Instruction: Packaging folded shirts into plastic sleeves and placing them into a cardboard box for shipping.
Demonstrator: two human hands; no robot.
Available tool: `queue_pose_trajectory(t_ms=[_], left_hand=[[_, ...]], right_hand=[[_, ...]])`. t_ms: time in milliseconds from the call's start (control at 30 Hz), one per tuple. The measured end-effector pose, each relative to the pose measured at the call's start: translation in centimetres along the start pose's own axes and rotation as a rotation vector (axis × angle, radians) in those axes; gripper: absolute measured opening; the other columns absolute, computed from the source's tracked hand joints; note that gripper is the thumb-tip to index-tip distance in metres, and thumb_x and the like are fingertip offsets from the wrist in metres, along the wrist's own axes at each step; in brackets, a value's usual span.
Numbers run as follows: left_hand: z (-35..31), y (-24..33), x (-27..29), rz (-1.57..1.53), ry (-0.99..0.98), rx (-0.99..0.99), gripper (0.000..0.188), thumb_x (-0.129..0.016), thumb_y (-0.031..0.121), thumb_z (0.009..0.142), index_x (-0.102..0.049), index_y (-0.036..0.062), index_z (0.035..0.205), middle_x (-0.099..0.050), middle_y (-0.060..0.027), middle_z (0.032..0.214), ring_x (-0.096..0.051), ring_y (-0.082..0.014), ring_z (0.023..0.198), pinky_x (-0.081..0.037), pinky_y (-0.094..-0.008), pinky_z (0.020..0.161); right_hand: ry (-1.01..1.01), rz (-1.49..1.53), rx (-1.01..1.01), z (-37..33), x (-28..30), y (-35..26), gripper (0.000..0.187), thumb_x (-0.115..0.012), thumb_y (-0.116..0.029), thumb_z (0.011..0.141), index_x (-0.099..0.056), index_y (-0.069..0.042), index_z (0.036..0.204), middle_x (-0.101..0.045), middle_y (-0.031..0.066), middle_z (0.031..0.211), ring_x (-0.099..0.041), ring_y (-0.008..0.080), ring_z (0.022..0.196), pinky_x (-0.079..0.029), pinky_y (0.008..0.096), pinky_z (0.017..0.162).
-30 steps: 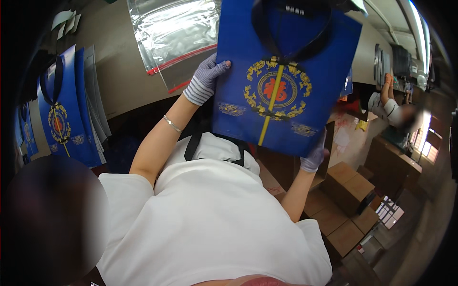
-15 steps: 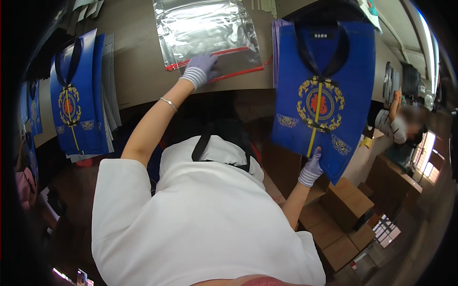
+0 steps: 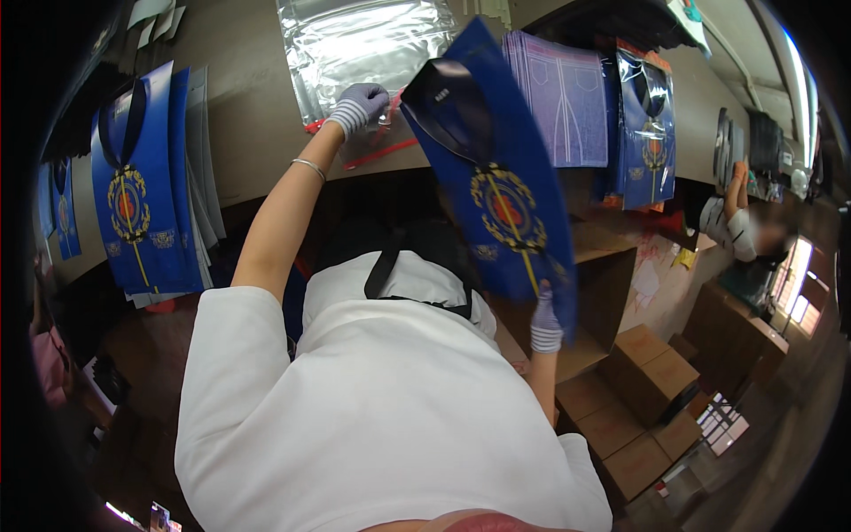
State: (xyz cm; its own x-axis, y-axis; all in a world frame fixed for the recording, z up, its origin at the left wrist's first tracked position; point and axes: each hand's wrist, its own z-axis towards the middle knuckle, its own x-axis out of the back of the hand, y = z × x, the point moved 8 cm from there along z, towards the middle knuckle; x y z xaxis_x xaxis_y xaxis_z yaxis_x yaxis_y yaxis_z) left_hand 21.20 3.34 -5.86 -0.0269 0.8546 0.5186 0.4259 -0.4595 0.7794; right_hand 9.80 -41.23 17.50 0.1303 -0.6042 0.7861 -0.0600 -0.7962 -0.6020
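at the table's near edge, my remote view showed the left hand curled at clear pouches, pinch unclear; rightward, the right hand grasped the tilted blue bag by its near end. levelling it seemed wise.

A blue bag is blocking the way from the left hand to the purple packets; table is lying open between the plastic sleeves and the bags at left.

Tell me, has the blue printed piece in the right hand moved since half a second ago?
Yes, left: the blue printed piece covered most of the purple stack then; now its upper part slants to that stack's left.
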Motion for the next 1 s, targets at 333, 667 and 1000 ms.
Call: queue_pose_trajectory(t_ms=[333, 667, 1000], left_hand=[[-4.5, 9.3, 12.6, -0.391, 0.149, -0.375, 0.018, -0.059, 0.017, 0.083, -0.064, 0.0021, 0.091, -0.065, -0.0053, 0.082, -0.059, -0.0117, 0.074, -0.047, -0.0231, 0.070], [-6.9, 7.2, 9.5, -0.267, 0.191, -0.381, 0.012, -0.059, 0.013, 0.081, -0.063, 0.0045, 0.087, -0.062, -0.0042, 0.085, -0.059, -0.0135, 0.076, -0.046, -0.0260, 0.075], [-6.2, 5.3, 7.8, -0.172, 0.177, -0.317, 0.011, -0.057, 0.011, 0.084, -0.062, 0.0029, 0.090, -0.063, -0.0050, 0.085, -0.060, -0.0128, 0.079, -0.048, -0.0261, 0.075]], right_hand=[[0.320, 0.434, -0.109, 3.2, 5.5, 3.5, 0.034, -0.066, -0.016, 0.079, -0.055, 0.002, 0.105, -0.057, 0.0086, 0.102, -0.052, 0.0199, 0.089, -0.042, 0.0313, 0.084], [-0.143, 0.704, -0.370, 3.2, 7.8, 5.2, 0.041, -0.061, -0.006, 0.070, -0.054, 0.005, 0.108, -0.060, 0.0101, 0.097, -0.058, 0.0183, 0.083, -0.046, 0.0274, 0.077], [-0.362, 0.778, -0.412, 2.8, 1.2, 5.0, 0.034, -0.062, -0.010, 0.071, -0.056, 0.005, 0.101, -0.062, 0.0103, 0.090, -0.060, 0.0166, 0.073, -0.049, 0.0269, 0.068]])
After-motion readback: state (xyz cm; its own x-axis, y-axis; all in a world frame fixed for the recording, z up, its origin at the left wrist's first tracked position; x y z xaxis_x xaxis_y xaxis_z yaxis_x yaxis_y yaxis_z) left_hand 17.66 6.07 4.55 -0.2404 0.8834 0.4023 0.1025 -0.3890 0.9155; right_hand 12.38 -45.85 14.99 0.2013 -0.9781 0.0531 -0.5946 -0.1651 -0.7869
